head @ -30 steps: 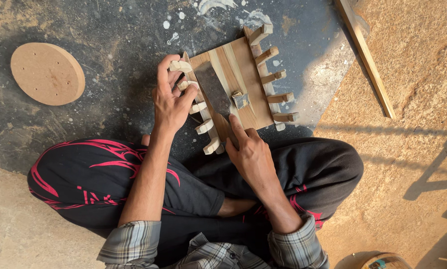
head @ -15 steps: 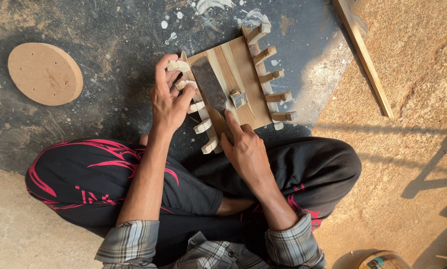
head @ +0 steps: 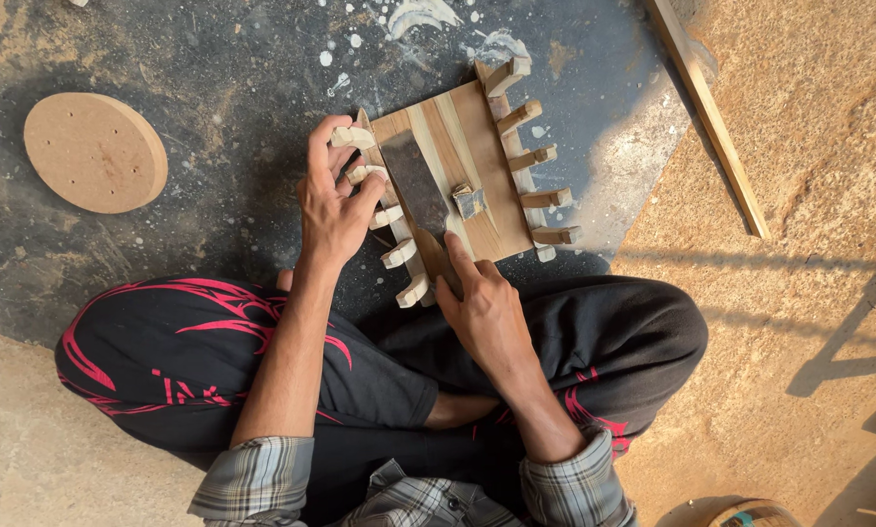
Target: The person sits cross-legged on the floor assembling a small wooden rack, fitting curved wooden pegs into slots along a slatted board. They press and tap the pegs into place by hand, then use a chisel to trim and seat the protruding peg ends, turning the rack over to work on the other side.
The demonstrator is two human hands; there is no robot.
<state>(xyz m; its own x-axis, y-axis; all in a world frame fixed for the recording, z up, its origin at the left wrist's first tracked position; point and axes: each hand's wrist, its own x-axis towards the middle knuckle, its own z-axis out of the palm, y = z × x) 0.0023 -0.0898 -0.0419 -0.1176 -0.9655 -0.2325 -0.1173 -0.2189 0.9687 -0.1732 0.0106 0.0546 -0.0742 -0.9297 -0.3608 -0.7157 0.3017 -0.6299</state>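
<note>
A small wooden board with short pegs sticking out along both long sides lies on the dark floor in front of my crossed legs. My left hand grips its left edge, fingers wrapped over the pegs. My right hand holds the wooden handle of a flat metal blade tool, whose dark blade lies flat on the board's face. A small metal piece sits on the board just right of the blade.
A round wooden disc with small holes lies on the floor at the left. A long wooden strip lies diagonally at the upper right, by a sandy patch of ground. White paint splashes mark the floor beyond the board.
The blade has slid forward along the board's face, away from me. My left hand keeps its grip on the board's left edge.
</note>
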